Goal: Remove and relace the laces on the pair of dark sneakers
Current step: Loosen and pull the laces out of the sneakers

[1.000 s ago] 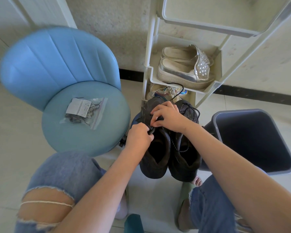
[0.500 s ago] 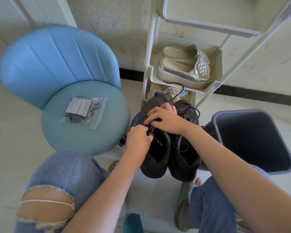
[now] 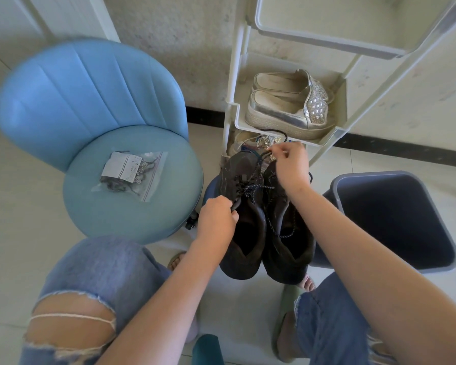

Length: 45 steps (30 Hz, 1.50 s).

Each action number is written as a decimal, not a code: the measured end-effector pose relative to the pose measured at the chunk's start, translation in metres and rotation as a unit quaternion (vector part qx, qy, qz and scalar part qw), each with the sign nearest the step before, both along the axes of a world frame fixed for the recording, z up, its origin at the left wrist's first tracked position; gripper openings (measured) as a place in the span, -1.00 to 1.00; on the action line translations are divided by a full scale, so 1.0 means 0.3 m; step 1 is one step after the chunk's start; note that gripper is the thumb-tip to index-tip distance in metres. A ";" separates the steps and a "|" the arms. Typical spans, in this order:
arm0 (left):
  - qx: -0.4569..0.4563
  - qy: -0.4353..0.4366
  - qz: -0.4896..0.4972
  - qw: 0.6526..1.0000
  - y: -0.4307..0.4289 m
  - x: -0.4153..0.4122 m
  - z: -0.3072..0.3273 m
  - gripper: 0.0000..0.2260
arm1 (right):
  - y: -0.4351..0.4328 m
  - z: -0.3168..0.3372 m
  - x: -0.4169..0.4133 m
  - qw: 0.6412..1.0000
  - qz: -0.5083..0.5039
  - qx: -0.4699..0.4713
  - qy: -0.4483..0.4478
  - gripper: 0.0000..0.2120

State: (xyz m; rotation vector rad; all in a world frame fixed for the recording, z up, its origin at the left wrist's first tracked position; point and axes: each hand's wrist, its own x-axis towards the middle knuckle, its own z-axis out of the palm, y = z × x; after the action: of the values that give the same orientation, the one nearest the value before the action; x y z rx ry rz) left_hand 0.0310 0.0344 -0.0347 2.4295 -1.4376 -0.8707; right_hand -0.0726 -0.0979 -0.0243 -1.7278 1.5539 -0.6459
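Head view: ripped jeans [image 3: 95, 280] fill the lower frame. At centre the dark sneakers [image 3: 290, 256] stand side by side; the left hand [image 3: 217, 219] pinches one sneaker's collar, and the right hand [image 3: 291, 167] pinches its lace [image 3: 251, 189] taut above the toes. Left is a blue chair [image 3: 90, 88] bearing a plastic bag [image 3: 132, 175], right a grey bin [image 3: 395, 219], and beyond, silver shoes [image 3: 287, 111] on a white rack [image 3: 234, 75].
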 end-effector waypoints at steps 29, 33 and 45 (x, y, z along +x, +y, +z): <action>-0.125 0.178 0.055 0.974 -0.072 -0.006 -0.046 -0.78 | 0.070 0.048 -0.063 0.941 0.219 0.254 0.037 -0.88; -0.122 0.164 0.044 0.978 -0.092 0.014 -0.073 -0.82 | 0.042 0.079 -0.075 0.934 0.120 0.317 -0.115 -0.86; -0.135 0.098 -0.036 0.985 -0.131 0.033 -0.108 -0.86 | 0.075 0.054 -0.074 0.889 0.325 0.219 0.237 -0.51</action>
State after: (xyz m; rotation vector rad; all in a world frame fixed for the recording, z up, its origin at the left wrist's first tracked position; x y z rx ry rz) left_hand 0.0411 -0.0048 -0.0673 2.0472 -1.4701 -0.8427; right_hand -0.0947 -0.0755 -0.0080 -1.9503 1.1552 0.4650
